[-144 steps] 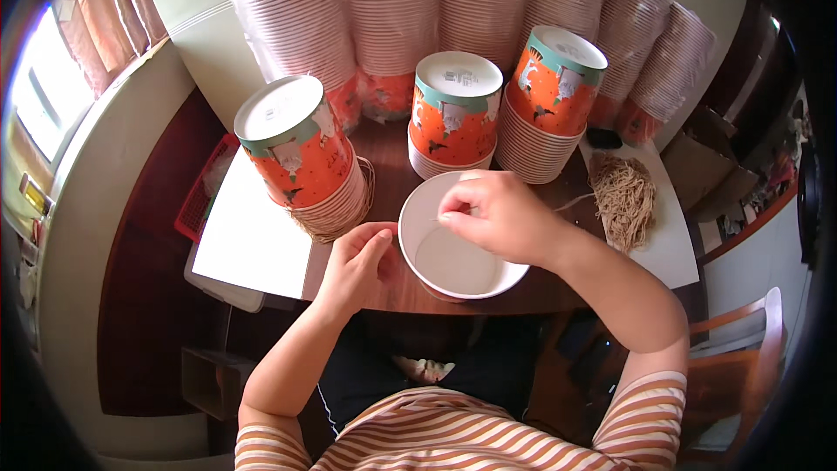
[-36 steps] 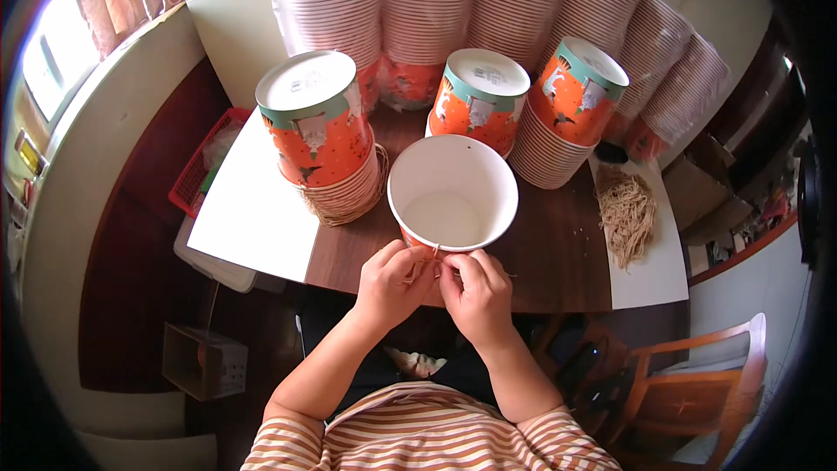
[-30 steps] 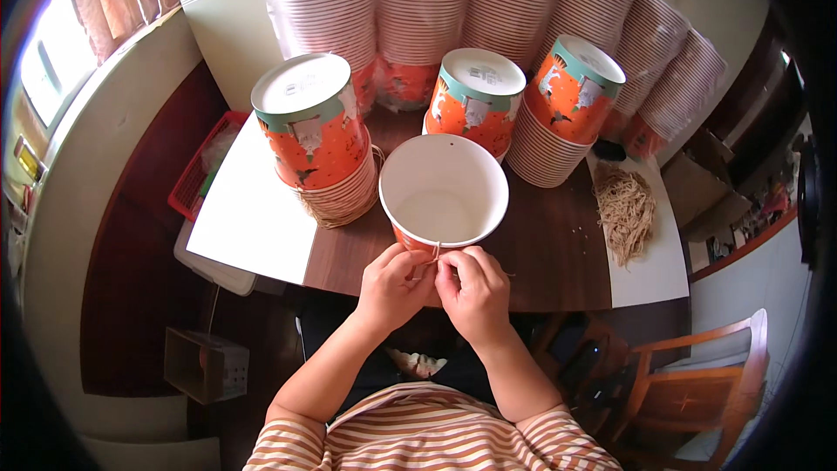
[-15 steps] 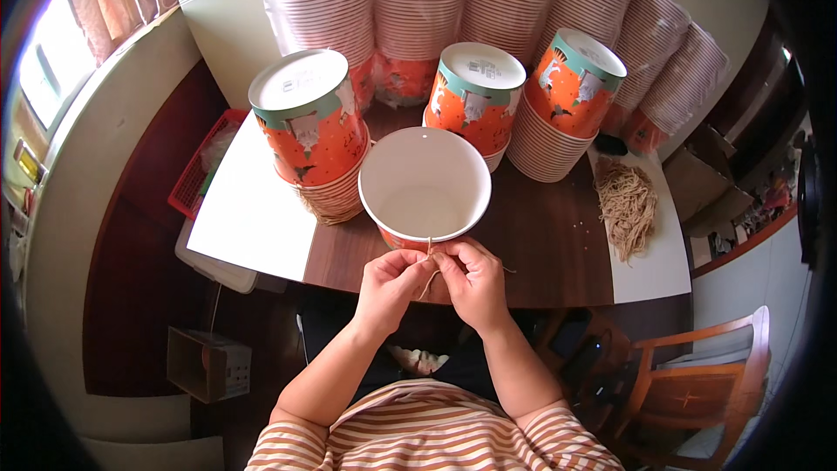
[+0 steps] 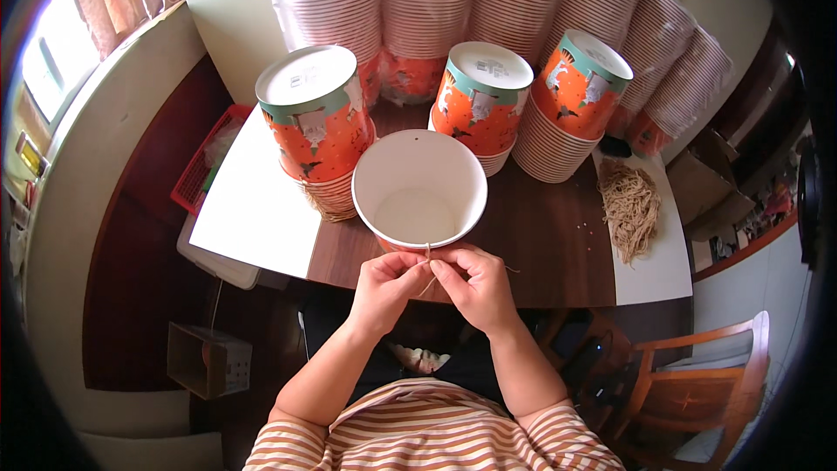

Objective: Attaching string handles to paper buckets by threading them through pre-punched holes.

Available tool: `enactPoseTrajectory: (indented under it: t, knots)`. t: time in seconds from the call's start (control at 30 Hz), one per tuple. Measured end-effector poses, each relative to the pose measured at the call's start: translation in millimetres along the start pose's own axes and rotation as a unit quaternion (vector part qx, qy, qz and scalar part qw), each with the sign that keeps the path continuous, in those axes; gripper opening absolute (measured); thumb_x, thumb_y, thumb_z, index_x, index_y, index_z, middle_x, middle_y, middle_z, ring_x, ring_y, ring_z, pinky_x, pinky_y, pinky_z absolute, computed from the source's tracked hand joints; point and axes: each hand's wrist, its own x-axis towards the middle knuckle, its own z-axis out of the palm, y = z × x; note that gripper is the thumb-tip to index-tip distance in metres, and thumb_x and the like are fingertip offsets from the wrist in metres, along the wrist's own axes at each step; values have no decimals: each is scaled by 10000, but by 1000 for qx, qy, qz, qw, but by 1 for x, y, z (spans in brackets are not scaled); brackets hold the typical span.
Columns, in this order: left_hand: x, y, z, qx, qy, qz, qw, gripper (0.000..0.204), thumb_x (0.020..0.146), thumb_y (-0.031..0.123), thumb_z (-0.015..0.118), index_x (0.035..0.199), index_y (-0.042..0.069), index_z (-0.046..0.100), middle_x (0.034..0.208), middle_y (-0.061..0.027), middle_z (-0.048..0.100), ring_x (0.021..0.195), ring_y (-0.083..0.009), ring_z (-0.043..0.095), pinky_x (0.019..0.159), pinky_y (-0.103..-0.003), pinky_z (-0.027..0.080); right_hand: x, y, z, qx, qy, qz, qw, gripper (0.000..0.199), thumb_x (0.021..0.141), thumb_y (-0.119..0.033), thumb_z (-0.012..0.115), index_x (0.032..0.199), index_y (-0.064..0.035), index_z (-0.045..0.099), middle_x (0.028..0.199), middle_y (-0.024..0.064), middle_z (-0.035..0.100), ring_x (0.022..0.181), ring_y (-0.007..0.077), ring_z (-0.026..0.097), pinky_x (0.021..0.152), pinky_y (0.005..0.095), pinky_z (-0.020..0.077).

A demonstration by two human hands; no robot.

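Observation:
An orange paper bucket with a white inside (image 5: 420,187) stands mouth up at the table's near edge, tipped slightly toward me. A small hole shows in its far wall below the rim. Thin beige string (image 5: 428,251) passes over the near rim, its loose ends hanging below and off to the right. Against the bucket's near side, my left hand (image 5: 390,286) pinches the string between thumb and fingers. Close beside it, my right hand (image 5: 473,283) pinches the string too, fingertips nearly touching the left ones. The fingers partly hide the string where they meet.
Upside-down stacks of orange buckets stand at left (image 5: 318,122), middle (image 5: 481,109) and right (image 5: 582,87). String hangs around the left stack. Tall plastic-wrapped bucket stacks (image 5: 427,9) line the back. A bundle of beige string (image 5: 629,209) lies at right. A wooden chair (image 5: 697,384) stands lower right.
The bucket has turned or tilted slightly and sits a little further left against my hands. Both hands keep pinching the string, fingertips now closer together at the rim.

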Motion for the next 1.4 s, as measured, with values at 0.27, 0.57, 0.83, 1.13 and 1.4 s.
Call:
enactPoseTrajectory:
  t: [0.27,0.57,0.83,1.13,1.4]
  knots:
    - [-2,3,-2,14,1,-7,1000,108,896,66,643,886,-42,647,780,-10,640,676,-52,561,616,-192,453,-6,16,16,162,47,114,979,142,907,-62,600,963,31,692,910,60,696,821,96,626,748,249,508]
    - [-8,6,6,229,80,149,959,62,856,5,661,900,-33,641,794,-14,637,650,-30,541,582,-183,447,-5,14,21,455,48,256,851,146,894,-90,603,990,-3,670,891,51,686,758,112,636,726,255,526]
    - [0,-5,-2,432,77,458,773,254,717,-58,725,951,17,661,885,-108,644,689,-150,630,570,-248,504,-9,16,20,433,49,258,862,170,893,-135,618,996,-22,691,881,1,669,695,42,550,696,215,496]
    - [1,-3,-6,474,60,518,709,305,677,-62,737,965,6,663,890,-138,659,747,-242,666,630,-307,554,-12,19,25,411,65,245,875,177,879,-149,647,986,-21,706,777,-52,628,652,8,472,640,181,423]
    - [1,-3,-7,473,72,548,686,277,673,-37,748,931,17,661,859,-104,638,703,-225,619,576,-307,516,-10,7,24,423,60,233,874,151,889,-107,622,980,-8,691,809,-2,663,666,41,524,638,188,447]
